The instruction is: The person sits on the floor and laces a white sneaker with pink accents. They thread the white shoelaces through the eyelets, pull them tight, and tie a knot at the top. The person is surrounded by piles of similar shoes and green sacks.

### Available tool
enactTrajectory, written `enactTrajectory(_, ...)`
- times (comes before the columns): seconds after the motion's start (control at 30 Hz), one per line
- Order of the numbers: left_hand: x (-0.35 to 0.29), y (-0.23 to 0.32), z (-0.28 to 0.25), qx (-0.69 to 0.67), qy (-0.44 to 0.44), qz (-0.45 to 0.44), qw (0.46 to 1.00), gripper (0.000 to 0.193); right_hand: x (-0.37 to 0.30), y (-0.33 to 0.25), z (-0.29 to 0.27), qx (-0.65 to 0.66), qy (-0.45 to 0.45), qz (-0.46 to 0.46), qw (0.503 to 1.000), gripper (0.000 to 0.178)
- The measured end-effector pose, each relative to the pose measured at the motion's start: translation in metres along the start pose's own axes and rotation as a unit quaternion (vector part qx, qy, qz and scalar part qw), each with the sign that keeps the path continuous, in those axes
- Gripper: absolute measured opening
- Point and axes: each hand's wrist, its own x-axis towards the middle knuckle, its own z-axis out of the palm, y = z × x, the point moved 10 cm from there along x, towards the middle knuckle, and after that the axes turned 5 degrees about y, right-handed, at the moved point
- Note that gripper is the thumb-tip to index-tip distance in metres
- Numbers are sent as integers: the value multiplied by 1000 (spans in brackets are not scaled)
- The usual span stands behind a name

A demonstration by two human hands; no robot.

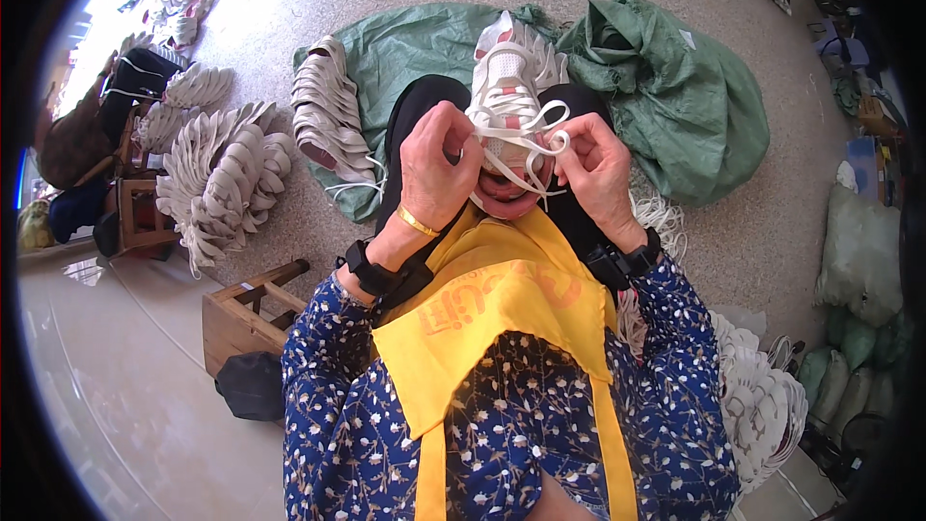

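A white shoe upper (503, 68) with pinkish parts lies between my knees, its pink-lined opening toward me. A white shoelace (521, 135) runs through its eyelets, with loops and loose ends over the opening. On the left side of the upper, my left hand (436, 162) is closed in a pinch at the lace, though its fingertips are partly hidden. Opposite it, my right hand (592, 160) pinches a lace loop between thumb and forefinger. A yellow apron (502, 299) covers my lap below the upper.
A stack of white uppers (326, 106) lies on a spread green sack (415, 53); a bunched green sack (675, 96) sits to the right. More uppers (227, 174) pile up at left, near a wooden stool (241, 323). White laces (661, 222) hang beside my right wrist.
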Motion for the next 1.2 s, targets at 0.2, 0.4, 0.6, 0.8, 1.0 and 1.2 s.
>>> enactTrajectory(0.2, -4, -7, -2, -30, 5, -41, 999, 15, 4, 13, -16, -29, 35, -2, 999, 6)
enactTrajectory(0.4, -11, -26, -5, -59, 12, -75, 995, 11, 5, 14, -25, -64, 56, -2, 996, 9)
enactTrajectory(0.6, -12, -36, -7, -77, 31, -92, 992, 12, 1, 13, -26, -63, 63, 7, 996, 10)
enactTrajectory(0.8, -9, -24, -13, -52, 22, -72, 996, 12, 1, 18, -34, -20, 73, 24, 997, 12)
enactTrajectory(1.0, -12, -4, -27, 5, 0, 0, 1000, 15, 1, 15, -30, 1, 36, 27, 999, 12)
enactTrajectory(1.2, -26, 24, -7, -43, -128, 76, 988, 18, 5, 14, -23, 10, 30, 35, 999, 12)
